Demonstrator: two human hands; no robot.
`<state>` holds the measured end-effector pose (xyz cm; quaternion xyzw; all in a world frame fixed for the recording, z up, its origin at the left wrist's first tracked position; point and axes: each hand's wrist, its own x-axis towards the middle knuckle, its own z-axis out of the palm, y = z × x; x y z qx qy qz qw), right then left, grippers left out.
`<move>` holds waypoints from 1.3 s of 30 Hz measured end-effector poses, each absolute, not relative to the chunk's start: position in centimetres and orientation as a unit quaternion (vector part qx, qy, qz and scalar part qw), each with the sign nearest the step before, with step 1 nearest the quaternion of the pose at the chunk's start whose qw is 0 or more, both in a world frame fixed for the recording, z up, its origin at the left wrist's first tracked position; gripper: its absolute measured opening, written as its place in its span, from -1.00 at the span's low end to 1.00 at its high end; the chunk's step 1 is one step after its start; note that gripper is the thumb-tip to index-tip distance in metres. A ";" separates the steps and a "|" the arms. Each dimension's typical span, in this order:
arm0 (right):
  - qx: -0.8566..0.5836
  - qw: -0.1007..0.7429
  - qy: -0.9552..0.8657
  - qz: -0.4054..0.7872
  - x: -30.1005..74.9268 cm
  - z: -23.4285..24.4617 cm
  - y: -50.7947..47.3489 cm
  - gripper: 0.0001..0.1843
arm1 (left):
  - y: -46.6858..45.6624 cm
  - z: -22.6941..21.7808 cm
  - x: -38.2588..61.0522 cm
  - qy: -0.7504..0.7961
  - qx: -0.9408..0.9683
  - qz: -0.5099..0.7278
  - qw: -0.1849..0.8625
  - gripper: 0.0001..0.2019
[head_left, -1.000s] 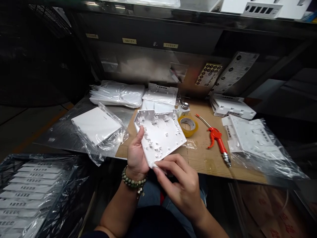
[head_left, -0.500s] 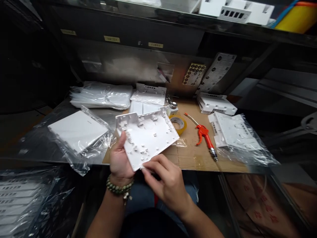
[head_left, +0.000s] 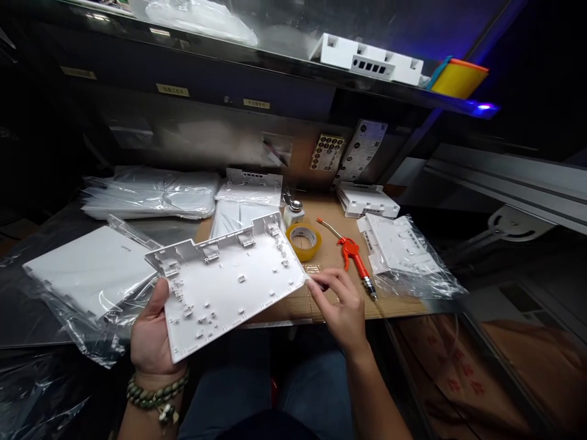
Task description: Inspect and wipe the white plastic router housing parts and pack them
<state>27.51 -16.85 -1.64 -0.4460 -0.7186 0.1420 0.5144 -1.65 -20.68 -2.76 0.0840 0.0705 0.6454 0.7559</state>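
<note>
A white plastic housing shell (head_left: pixel 229 281) is tilted above the bench's front edge, its inner side with clips and posts facing me. My left hand (head_left: pixel 153 333) grips its left end, thumb over the edge and palm beneath. At the shell's right corner, the fingers of my right hand (head_left: pixel 339 305) are pinched together; whatever lies between the fingertips is too small to make out. To the left, a white cover (head_left: pixel 92 269) lies partly in a clear plastic bag (head_left: pixel 98 342). A roll of yellow tape (head_left: pixel 303 241) and a red air blow gun (head_left: pixel 353 253) rest beyond my right hand.
Bagged white shells (head_left: pixel 398 247) and a stack of housings (head_left: pixel 369 200) occupy the right side. Clear bags (head_left: pixel 151 192) are piled at the back left, near a small metal-topped bottle (head_left: pixel 294 212). Overhead, a shelf holds a white housing (head_left: pixel 371 61) and a yellow container (head_left: pixel 458 79).
My right hand has shifted from the shell's near lower corner to its right corner. The left hand and shell appear lower and further left, and the head view has turned.
</note>
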 end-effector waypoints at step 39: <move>-0.282 0.598 -0.744 0.100 18.8 6.5 -17.1 -0.77 | -20.6 -0.4 7.9 0.204 0.184 0.656 0.703 -0.27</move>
